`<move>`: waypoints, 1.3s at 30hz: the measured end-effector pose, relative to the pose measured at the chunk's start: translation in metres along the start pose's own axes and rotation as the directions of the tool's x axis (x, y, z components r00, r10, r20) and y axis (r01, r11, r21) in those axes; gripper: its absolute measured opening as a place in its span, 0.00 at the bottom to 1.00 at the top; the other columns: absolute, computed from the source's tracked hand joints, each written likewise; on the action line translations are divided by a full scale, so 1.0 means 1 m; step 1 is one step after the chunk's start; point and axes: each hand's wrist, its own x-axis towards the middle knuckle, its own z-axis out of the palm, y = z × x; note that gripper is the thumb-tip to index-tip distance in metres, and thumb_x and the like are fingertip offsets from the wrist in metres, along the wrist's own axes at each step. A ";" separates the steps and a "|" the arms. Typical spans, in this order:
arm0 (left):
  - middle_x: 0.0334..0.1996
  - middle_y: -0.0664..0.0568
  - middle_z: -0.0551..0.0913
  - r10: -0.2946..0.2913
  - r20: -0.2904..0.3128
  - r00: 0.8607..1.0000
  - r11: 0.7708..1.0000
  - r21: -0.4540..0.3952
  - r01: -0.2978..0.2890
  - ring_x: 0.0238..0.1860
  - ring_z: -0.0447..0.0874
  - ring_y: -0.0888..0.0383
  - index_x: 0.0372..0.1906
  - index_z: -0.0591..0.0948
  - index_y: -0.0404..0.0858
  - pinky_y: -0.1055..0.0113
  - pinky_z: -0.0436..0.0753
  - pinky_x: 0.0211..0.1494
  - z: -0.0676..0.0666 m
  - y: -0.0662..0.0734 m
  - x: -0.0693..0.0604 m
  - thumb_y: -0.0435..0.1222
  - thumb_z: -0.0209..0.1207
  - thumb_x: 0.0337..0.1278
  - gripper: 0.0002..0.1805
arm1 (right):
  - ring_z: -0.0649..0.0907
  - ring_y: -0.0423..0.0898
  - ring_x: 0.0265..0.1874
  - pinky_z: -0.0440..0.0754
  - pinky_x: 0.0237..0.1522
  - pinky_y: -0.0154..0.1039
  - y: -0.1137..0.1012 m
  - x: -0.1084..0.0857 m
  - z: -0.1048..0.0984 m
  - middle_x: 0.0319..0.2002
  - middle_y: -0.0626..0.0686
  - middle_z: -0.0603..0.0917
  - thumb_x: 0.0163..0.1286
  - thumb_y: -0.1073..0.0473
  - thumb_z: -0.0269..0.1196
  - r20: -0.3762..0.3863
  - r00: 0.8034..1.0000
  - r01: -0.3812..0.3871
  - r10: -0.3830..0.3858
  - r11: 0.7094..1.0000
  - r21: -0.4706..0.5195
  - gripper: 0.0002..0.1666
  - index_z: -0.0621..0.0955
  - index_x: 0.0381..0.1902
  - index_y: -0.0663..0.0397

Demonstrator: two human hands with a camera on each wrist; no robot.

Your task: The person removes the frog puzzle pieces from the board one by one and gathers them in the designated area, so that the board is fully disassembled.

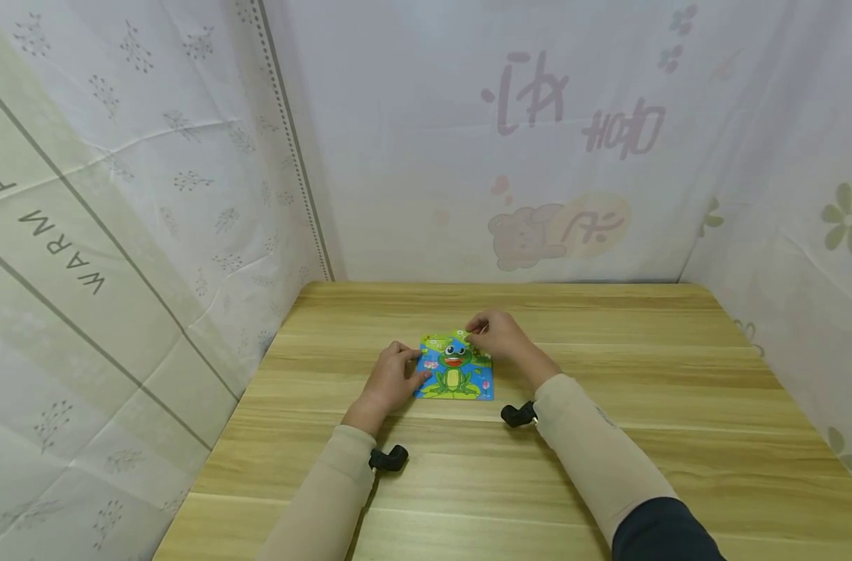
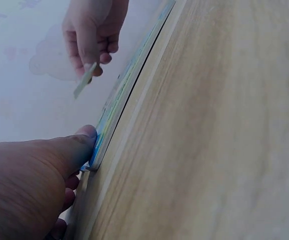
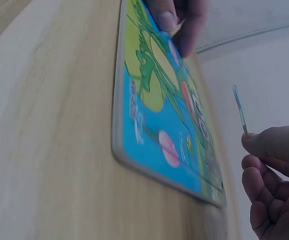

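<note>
Beige sleeves (image 1: 321, 499): on both forearms; dark cloth (image 1: 667, 534) covers the right forearm at the lower edge of the head view.
Black wrist cameras (image 1: 389, 459): two, one at the inner side of each wrist.
Left hand (image 1: 387, 382): at the left edge of the frog board; thumb and index finger spread apart along that edge, both touching it.
Frog board (image 1: 452, 382): flat on the bench (image 1: 538, 483), between the two hands; thin, with rounded corners; green frog with open red mouth on a blue ground, pink flower at the lower right.
Right hand (image 1: 501, 336): raised over the upper right part of the board, hiding some of it; thumb and fingers narrowed in a pinch on the thin piece.
Thin piece (image 2: 85, 81): held at one end by the right hand; apart from the board in both wrist views; seen nearly edge-on, so its printed face cannot be read.
Bench surface: yellowish wood grain, rounded far corners.
Rear curtain (image 1: 412, 156): pale, behind the far edge, with a faint bear print (image 1: 524, 238).
Left curtain (image 1: 153, 195): pale, with leaf sprigs and the lettering "WARM FL".
Right curtain (image 1: 804, 117): pale, with a green flower print (image 1: 850, 218).
</note>
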 end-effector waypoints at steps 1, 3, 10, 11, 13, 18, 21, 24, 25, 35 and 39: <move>0.52 0.50 0.76 -0.002 0.000 1.000 1.000 0.001 0.002 0.54 0.75 0.51 0.65 0.82 0.36 0.57 0.79 0.59 0.000 0.000 0.000 0.48 0.70 0.67 0.29 | 0.82 0.49 0.42 0.84 0.45 0.44 0.002 -0.001 -0.002 0.41 0.50 0.85 0.72 0.58 0.70 -0.004 1.000 0.000 0.000 1.000 -0.002 0.06 0.88 0.45 0.52; 0.52 0.50 0.76 -0.002 0.000 1.000 1.000 0.005 0.002 0.54 0.75 0.51 0.65 0.82 0.36 0.57 0.79 0.58 0.000 0.000 0.000 0.48 0.69 0.68 0.29 | 0.82 0.49 0.42 0.83 0.46 0.44 0.006 -0.003 -0.005 0.41 0.50 0.85 0.72 0.58 0.71 -0.016 1.000 -0.003 0.003 1.000 -0.006 0.06 0.88 0.44 0.51; 0.51 0.50 0.75 0.003 -0.006 1.000 1.000 0.001 -0.003 0.50 0.74 0.52 0.65 0.82 0.35 0.58 0.78 0.54 0.000 0.001 -0.001 0.48 0.69 0.68 0.29 | 0.82 0.50 0.42 0.83 0.46 0.46 0.018 -0.011 -0.015 0.41 0.51 0.85 0.72 0.59 0.70 -0.050 0.998 -0.025 0.025 1.000 0.009 0.04 0.88 0.43 0.51; 0.51 0.50 0.75 0.003 -0.007 1.000 1.000 0.002 -0.003 0.50 0.74 0.52 0.65 0.82 0.35 0.58 0.78 0.54 0.000 0.001 -0.001 0.48 0.70 0.68 0.29 | 0.82 0.50 0.42 0.83 0.46 0.46 0.020 -0.013 -0.016 0.41 0.51 0.85 0.71 0.60 0.70 -0.058 0.998 -0.028 0.028 1.000 0.010 0.04 0.88 0.43 0.51; 0.51 0.50 0.75 0.000 -0.006 1.000 1.000 0.001 0.000 0.50 0.73 0.52 0.66 0.82 0.34 0.58 0.78 0.54 0.000 0.002 -0.001 0.48 0.70 0.68 0.29 | 0.82 0.50 0.43 0.83 0.47 0.46 0.023 -0.015 -0.019 0.41 0.51 0.85 0.71 0.60 0.70 -0.067 0.997 -0.031 0.031 0.999 0.009 0.05 0.88 0.43 0.52; 0.52 0.50 0.75 -0.009 -0.009 1.000 1.000 0.002 0.009 0.52 0.74 0.52 0.66 0.81 0.34 0.58 0.78 0.55 0.001 0.002 -0.002 0.48 0.69 0.68 0.30 | 0.82 0.50 0.43 0.82 0.46 0.46 0.031 -0.020 -0.027 0.42 0.52 0.85 0.72 0.59 0.68 -0.084 0.996 -0.034 0.034 0.999 0.007 0.07 0.88 0.45 0.53; 0.52 0.50 0.75 -0.010 -0.011 1.000 1.000 0.005 0.010 0.52 0.74 0.52 0.66 0.81 0.34 0.58 0.78 0.56 0.001 0.001 -0.002 0.48 0.69 0.68 0.30 | 0.82 0.51 0.43 0.82 0.45 0.46 0.035 -0.023 -0.033 0.42 0.53 0.85 0.72 0.58 0.68 -0.097 0.994 -0.041 0.042 0.999 0.012 0.07 0.88 0.45 0.53; 0.52 0.50 0.75 -0.007 -0.016 1.000 1.000 0.005 0.007 0.51 0.74 0.52 0.66 0.82 0.34 0.58 0.78 0.55 0.001 0.001 -0.002 0.48 0.70 0.68 0.29 | 0.82 0.52 0.43 0.82 0.45 0.45 0.040 -0.026 -0.038 0.43 0.53 0.85 0.73 0.58 0.69 -0.096 0.994 -0.055 0.056 0.998 0.018 0.08 0.88 0.46 0.54; 0.52 0.50 0.75 -0.006 -0.018 1.000 1.000 0.006 0.006 0.51 0.74 0.52 0.66 0.82 0.34 0.58 0.78 0.55 0.001 0.001 -0.001 0.48 0.70 0.68 0.29 | 0.82 0.52 0.43 0.82 0.45 0.46 0.042 -0.026 -0.039 0.43 0.53 0.85 0.73 0.58 0.69 -0.094 0.994 -0.059 0.061 0.998 0.021 0.08 0.88 0.46 0.54; 0.51 0.51 0.75 -0.012 -0.014 1.000 1.000 0.000 0.012 0.49 0.73 0.53 0.65 0.82 0.35 0.59 0.77 0.53 0.001 0.002 -0.001 0.48 0.70 0.68 0.29 | 0.83 0.52 0.45 0.82 0.51 0.49 0.062 -0.031 -0.046 0.43 0.54 0.86 0.73 0.58 0.69 -0.092 0.992 -0.080 0.082 0.996 0.025 0.08 0.89 0.46 0.53; 0.51 0.51 0.75 -0.016 -0.009 1.000 1.000 -0.003 0.016 0.47 0.71 0.54 0.66 0.82 0.35 0.60 0.76 0.51 0.000 0.003 -0.002 0.47 0.69 0.68 0.29 | 0.83 0.53 0.46 0.82 0.53 0.50 0.067 -0.034 -0.047 0.44 0.54 0.87 0.72 0.60 0.69 -0.094 0.992 -0.078 0.080 0.997 0.030 0.09 0.89 0.47 0.56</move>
